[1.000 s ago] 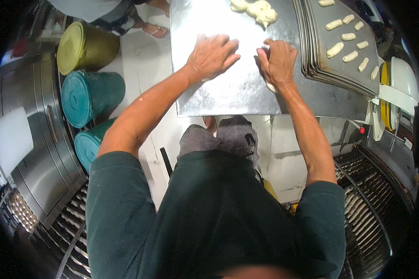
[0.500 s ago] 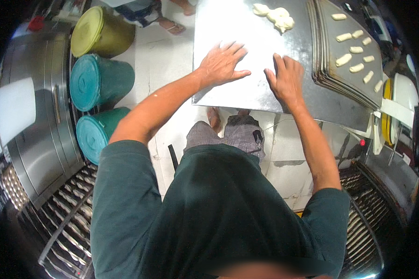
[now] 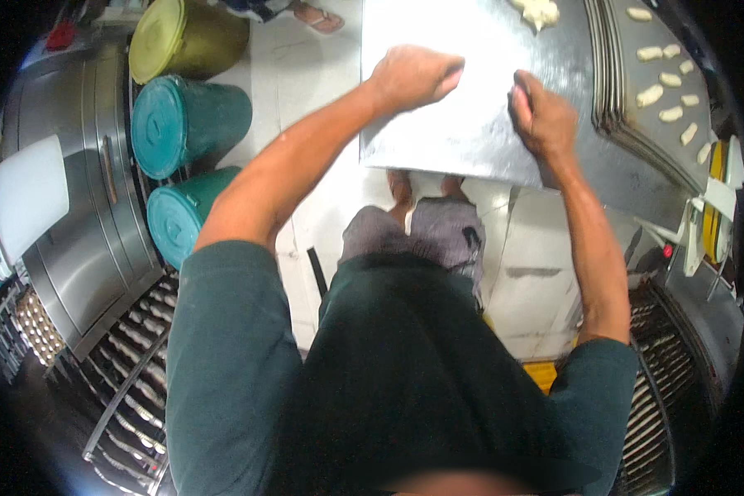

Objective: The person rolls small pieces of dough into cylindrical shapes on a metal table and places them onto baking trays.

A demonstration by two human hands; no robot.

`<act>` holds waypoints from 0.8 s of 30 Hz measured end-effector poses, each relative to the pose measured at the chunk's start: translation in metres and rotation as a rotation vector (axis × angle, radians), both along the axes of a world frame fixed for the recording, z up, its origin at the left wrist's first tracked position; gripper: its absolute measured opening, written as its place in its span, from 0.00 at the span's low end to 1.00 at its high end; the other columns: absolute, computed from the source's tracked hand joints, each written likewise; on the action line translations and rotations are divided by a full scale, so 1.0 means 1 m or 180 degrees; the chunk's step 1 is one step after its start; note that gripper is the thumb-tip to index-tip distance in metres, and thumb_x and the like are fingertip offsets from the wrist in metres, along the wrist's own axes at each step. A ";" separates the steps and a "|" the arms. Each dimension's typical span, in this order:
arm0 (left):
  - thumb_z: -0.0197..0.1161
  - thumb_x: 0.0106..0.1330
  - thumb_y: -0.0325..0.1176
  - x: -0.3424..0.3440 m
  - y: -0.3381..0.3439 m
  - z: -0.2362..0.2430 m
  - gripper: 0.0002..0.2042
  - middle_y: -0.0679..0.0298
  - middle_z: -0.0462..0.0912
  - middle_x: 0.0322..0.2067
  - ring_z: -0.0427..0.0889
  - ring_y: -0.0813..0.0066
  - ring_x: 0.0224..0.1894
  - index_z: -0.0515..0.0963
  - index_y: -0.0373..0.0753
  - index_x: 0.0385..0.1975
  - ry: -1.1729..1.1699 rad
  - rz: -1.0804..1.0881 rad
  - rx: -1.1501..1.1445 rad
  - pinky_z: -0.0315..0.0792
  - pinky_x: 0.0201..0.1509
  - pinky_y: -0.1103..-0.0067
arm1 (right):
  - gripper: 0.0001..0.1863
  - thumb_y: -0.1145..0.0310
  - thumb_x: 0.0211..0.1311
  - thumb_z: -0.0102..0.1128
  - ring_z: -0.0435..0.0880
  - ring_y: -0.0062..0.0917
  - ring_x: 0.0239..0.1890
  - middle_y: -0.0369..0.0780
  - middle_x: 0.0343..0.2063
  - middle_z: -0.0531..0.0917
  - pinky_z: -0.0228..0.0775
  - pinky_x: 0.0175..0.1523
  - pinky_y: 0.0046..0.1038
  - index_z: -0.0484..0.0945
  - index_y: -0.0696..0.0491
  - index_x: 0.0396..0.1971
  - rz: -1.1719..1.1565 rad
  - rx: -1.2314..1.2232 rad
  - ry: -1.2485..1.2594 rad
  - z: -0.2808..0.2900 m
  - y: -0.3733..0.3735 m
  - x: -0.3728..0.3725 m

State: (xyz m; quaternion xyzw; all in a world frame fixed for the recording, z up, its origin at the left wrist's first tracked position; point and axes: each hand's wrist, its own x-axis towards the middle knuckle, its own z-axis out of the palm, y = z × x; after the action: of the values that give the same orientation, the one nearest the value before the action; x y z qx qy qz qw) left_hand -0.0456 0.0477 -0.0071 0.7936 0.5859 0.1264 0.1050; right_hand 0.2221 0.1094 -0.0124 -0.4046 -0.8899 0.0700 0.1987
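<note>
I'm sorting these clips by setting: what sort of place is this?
Probably a bakery or similar commercial kitchen: small dough pieces lie on the top of a stack of metal trays, a dough lump sits on the metal table, and large lidded bins stand at the left.

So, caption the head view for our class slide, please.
Left hand and right hand curled over a metal table, near dough pieces on a tray.

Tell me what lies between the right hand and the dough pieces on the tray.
In the head view, past the right hand: bare steel tabletop, then stacked tray edges, then some top tray.
</note>
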 end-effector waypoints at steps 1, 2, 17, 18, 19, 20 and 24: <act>0.63 0.70 0.46 -0.001 0.002 -0.002 0.13 0.57 0.86 0.36 0.86 0.57 0.38 0.83 0.45 0.44 0.0026 0.0050 -0.0048 0.79 0.44 0.61 | 0.17 0.55 0.69 0.61 0.84 0.37 0.25 0.41 0.21 0.83 0.76 0.37 0.39 0.83 0.45 0.52 0.0020 -0.0156 -0.0048 0.002 0.003 0.000; 0.64 0.69 0.48 0.001 -0.009 -0.012 0.17 0.54 0.85 0.41 0.85 0.57 0.44 0.82 0.41 0.45 -0.0059 0.0020 0.0171 0.78 0.48 0.61 | 0.21 0.53 0.67 0.63 0.85 0.39 0.40 0.45 0.33 0.85 0.74 0.47 0.42 0.82 0.47 0.55 -0.0037 -0.0422 -0.0398 0.003 -0.006 0.001; 0.65 0.66 0.55 0.005 -0.006 -0.002 0.21 0.56 0.83 0.34 0.83 0.57 0.42 0.81 0.41 0.41 -0.0059 0.0246 -0.0058 0.76 0.49 0.62 | 0.25 0.53 0.62 0.64 0.79 0.35 0.38 0.41 0.30 0.81 0.69 0.45 0.41 0.81 0.49 0.55 0.0115 -0.0143 -0.0205 -0.002 -0.021 0.017; 0.65 0.66 0.58 0.005 -0.017 -0.010 0.24 0.57 0.81 0.37 0.79 0.59 0.48 0.80 0.38 0.41 0.0032 0.0362 0.0550 0.71 0.56 0.62 | 0.26 0.52 0.62 0.64 0.78 0.35 0.41 0.40 0.35 0.81 0.68 0.48 0.39 0.81 0.49 0.57 0.0100 0.0010 -0.0466 0.011 -0.030 0.014; 0.65 0.66 0.59 0.005 -0.027 -0.012 0.26 0.57 0.81 0.38 0.79 0.59 0.49 0.80 0.37 0.41 -0.0004 0.0289 0.0652 0.70 0.57 0.62 | 0.26 0.51 0.63 0.64 0.77 0.34 0.46 0.40 0.39 0.80 0.66 0.50 0.38 0.80 0.49 0.58 0.0151 0.0143 -0.0431 0.012 -0.041 0.020; 0.65 0.66 0.60 0.003 -0.040 -0.013 0.27 0.56 0.81 0.39 0.78 0.60 0.50 0.80 0.37 0.41 -0.0036 0.0223 0.0726 0.69 0.59 0.62 | 0.27 0.51 0.63 0.64 0.78 0.34 0.45 0.40 0.38 0.81 0.66 0.49 0.38 0.80 0.49 0.58 0.0321 0.0387 -0.0249 0.013 -0.048 0.026; 0.63 0.68 0.57 0.004 -0.025 -0.002 0.24 0.55 0.84 0.32 0.84 0.58 0.41 0.81 0.38 0.39 -0.0017 0.0359 -0.0104 0.76 0.49 0.61 | 0.27 0.49 0.64 0.64 0.83 0.35 0.38 0.42 0.31 0.84 0.69 0.48 0.39 0.80 0.49 0.57 0.0118 -0.0776 -0.0501 0.027 -0.035 0.021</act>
State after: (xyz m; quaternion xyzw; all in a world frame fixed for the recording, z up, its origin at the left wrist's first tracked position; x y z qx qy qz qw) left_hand -0.0415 0.0229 -0.0093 0.7571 0.6314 0.1247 0.1122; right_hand 0.2432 0.0745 0.0142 -0.4134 -0.8950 0.1493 0.0764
